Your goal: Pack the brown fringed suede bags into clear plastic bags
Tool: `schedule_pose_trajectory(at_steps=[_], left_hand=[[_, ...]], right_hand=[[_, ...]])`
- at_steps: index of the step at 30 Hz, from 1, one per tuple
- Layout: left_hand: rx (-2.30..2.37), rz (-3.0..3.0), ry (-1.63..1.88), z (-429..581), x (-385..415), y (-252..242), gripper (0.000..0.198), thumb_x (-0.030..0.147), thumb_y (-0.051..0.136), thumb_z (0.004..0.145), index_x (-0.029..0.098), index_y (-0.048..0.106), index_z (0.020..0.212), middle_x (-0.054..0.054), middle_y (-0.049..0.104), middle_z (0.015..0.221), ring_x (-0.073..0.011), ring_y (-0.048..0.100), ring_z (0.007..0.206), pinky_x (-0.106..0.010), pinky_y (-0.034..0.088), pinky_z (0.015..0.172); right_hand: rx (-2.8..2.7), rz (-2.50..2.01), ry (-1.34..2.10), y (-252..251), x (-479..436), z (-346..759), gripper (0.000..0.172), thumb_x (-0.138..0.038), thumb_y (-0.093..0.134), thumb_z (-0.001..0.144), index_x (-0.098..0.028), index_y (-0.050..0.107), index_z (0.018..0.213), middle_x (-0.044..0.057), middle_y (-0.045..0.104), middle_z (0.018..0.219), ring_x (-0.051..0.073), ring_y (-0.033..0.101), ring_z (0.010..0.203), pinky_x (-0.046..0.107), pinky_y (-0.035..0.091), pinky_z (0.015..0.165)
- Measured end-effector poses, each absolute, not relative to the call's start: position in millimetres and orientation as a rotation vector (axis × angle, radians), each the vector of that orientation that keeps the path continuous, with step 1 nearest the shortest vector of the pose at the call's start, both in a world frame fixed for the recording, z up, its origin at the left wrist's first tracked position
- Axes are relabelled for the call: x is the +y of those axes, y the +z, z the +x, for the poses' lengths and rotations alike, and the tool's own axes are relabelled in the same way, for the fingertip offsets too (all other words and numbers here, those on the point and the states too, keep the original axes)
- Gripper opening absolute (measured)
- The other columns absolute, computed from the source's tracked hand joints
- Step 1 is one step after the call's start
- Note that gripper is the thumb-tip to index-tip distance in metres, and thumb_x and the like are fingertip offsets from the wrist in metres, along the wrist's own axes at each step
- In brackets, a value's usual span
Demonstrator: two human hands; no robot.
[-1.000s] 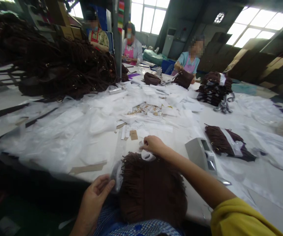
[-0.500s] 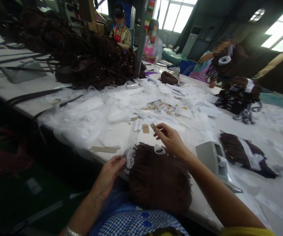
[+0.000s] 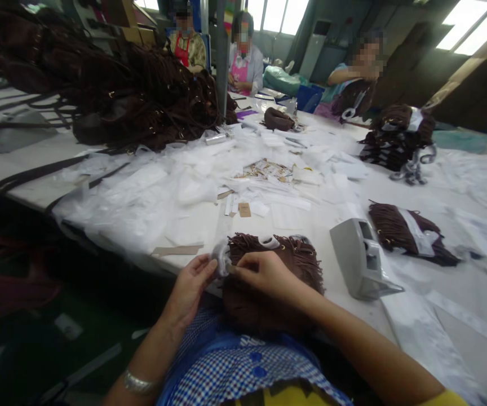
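A dark brown fringed bag (image 3: 264, 310) rests at the table's near edge, against my checked apron. My left hand (image 3: 190, 285) pinches a plastic-wrapped strap end (image 3: 221, 262) at the bag's left side. Over the bag's upper left, my right hand (image 3: 262, 273) is closed on a small brown card tag (image 3: 230, 269), mostly covered by the fingers and close to the wrapped end. White wrapping (image 3: 269, 242) shows at the bag's top among the fringes. A brown card (image 3: 244, 210) lies just beyond.
A grey tape dispenser (image 3: 351, 259) stands right of the bag, with another wrapped fringed bag (image 3: 408, 231) beyond it. Plastic bags (image 3: 142, 197) cover the left middle. Brown bags (image 3: 142, 96) are heaped at far left. Three people work across the table.
My right hand has come back from beyond the bag, down and left, bringing the small card tag to the wrapped strap end. My left hand keeps its hold. The view has shifted slightly.
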State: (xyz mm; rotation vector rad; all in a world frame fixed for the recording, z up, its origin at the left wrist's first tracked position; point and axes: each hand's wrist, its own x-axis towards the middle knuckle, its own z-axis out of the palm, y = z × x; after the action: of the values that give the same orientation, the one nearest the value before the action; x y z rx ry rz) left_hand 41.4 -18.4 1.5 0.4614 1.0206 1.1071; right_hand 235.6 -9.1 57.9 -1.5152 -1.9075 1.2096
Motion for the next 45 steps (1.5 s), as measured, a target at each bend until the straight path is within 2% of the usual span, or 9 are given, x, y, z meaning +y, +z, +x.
schedule_pose_trajectory(at_steps=[4,9,15,21,24,27,30,36,45], left_hand=[[1.106,0.649,1.121,44.8,-18.6,2.5,0.036,0.028,0.086,0.065,0.014,0.069,0.093,-0.004,0.075,0.085,-0.0125,0.068,0.077,-0.020,0.052,0.072],[1.172,0.743,1.153,42.4,-14.7,2.6,0.037,0.031,0.083,0.067,0.014,0.067,0.096,-0.005,0.075,0.087,-0.0153,0.068,0.081,-0.025,0.052,0.078],[1.176,0.840,1.162,41.9,-10.1,4.2,0.033,0.032,0.081,0.070,0.016,0.069,0.095,-0.004,0.075,0.092,-0.0158,0.067,0.087,-0.025,0.050,0.083],[1.188,0.866,1.140,39.5,-8.5,6.4,0.034,0.032,0.084,0.067,0.016,0.070,0.093,-0.004,0.074,0.089,-0.0166,0.067,0.085,-0.026,0.051,0.082],[1.206,0.904,1.141,34.1,-5.5,7.4,0.035,0.033,0.083,0.067,0.015,0.070,0.094,-0.005,0.074,0.091,-0.0168,0.067,0.086,-0.027,0.050,0.084],[1.222,0.939,1.143,29.8,-3.4,6.3,0.032,0.033,0.081,0.070,0.016,0.070,0.095,-0.005,0.074,0.093,-0.0162,0.066,0.088,-0.026,0.050,0.085],[1.224,0.961,1.135,29.6,-3.9,5.7,0.032,0.033,0.080,0.072,0.016,0.070,0.097,-0.004,0.074,0.094,-0.0160,0.066,0.089,-0.026,0.050,0.086],[1.230,0.973,1.111,32.1,-7.8,9.1,0.034,0.033,0.079,0.073,0.016,0.070,0.100,-0.006,0.074,0.099,-0.0186,0.066,0.094,-0.028,0.050,0.088],[1.325,0.977,1.147,38.1,-11.8,3.3,0.035,0.033,0.080,0.071,0.016,0.070,0.100,-0.005,0.073,0.095,-0.0179,0.066,0.087,-0.026,0.051,0.081]], right_hand=[[-1.805,-1.550,1.231,44.7,-6.9,225.5,0.010,-0.022,0.068,0.077,-0.013,0.070,0.073,0.001,0.065,0.061,0.011,0.056,0.056,0.020,0.039,0.052],[-1.343,-1.448,1.574,24.0,-5.0,210.8,0.020,-0.033,0.072,0.076,-0.013,0.068,0.077,-0.001,0.061,0.058,0.010,0.055,0.050,0.020,0.042,0.048],[-1.005,-1.309,1.626,14.0,-6.3,204.9,0.037,-0.047,0.081,0.065,-0.014,0.074,0.081,0.002,0.068,0.077,0.010,0.058,0.060,0.022,0.051,0.055],[-0.687,-1.264,1.994,12.4,-1.3,212.7,0.031,-0.037,0.087,0.062,-0.012,0.073,0.074,-0.002,0.061,0.060,0.005,0.051,0.052,0.014,0.046,0.051],[-0.524,-1.108,2.151,16.2,-1.2,214.9,0.026,-0.030,0.086,0.066,-0.012,0.074,0.079,0.000,0.065,0.067,0.005,0.057,0.059,0.012,0.047,0.053],[-0.413,-0.973,2.213,20.0,-4.5,213.5,0.026,-0.026,0.084,0.069,-0.013,0.075,0.090,0.003,0.069,0.081,0.008,0.063,0.074,0.014,0.051,0.066],[-0.396,-1.006,2.180,19.3,-8.3,209.7,0.032,-0.028,0.086,0.066,-0.014,0.075,0.093,0.002,0.068,0.082,0.008,0.063,0.075,0.017,0.052,0.073],[-0.687,-1.192,1.837,16.3,-12.5,202.1,0.038,-0.039,0.085,0.065,-0.013,0.075,0.090,0.002,0.070,0.074,0.010,0.060,0.065,0.023,0.047,0.066],[-0.700,-1.211,1.667,19.1,-15.6,193.0,0.039,-0.043,0.082,0.066,-0.017,0.056,0.078,-0.004,0.062,0.057,0.010,0.054,0.056,0.021,0.039,0.057]])
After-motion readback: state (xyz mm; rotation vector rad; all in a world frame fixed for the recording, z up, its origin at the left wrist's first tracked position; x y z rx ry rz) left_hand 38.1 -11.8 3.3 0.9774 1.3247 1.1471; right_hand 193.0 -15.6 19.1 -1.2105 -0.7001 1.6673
